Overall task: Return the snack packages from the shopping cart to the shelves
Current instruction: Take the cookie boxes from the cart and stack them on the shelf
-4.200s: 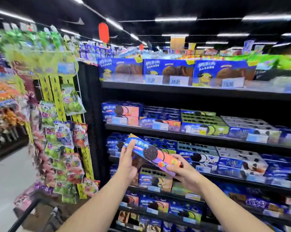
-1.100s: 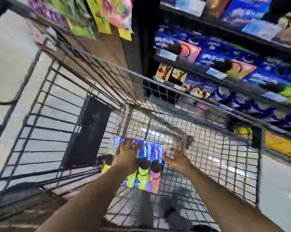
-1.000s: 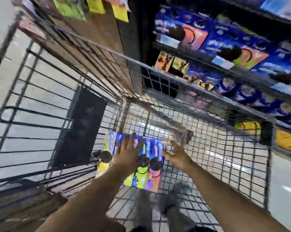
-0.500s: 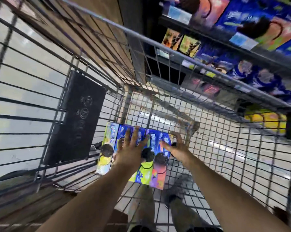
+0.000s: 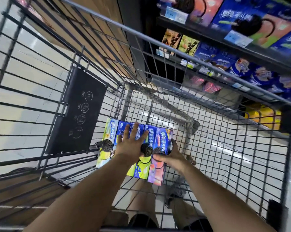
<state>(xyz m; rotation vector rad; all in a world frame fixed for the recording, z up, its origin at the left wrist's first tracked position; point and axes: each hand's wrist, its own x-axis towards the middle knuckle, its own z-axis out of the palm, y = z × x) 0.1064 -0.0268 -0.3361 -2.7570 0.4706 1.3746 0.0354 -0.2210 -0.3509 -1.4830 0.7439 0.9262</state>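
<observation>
Gripping pkg (image 5: 157,173): R hand (image 5: 172,156); L hand (image 5: 129,146) flat.

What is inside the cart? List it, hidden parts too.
A row of cookie boxes lies on the wire floor. The left hand rests flat on the middle ones; the right hand grips the purple box. Faces under the hands are hidden.

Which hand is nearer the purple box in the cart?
Right. The right hand grips the purple box at its edge; left hand rests on the middle boxes beside it.
</observation>
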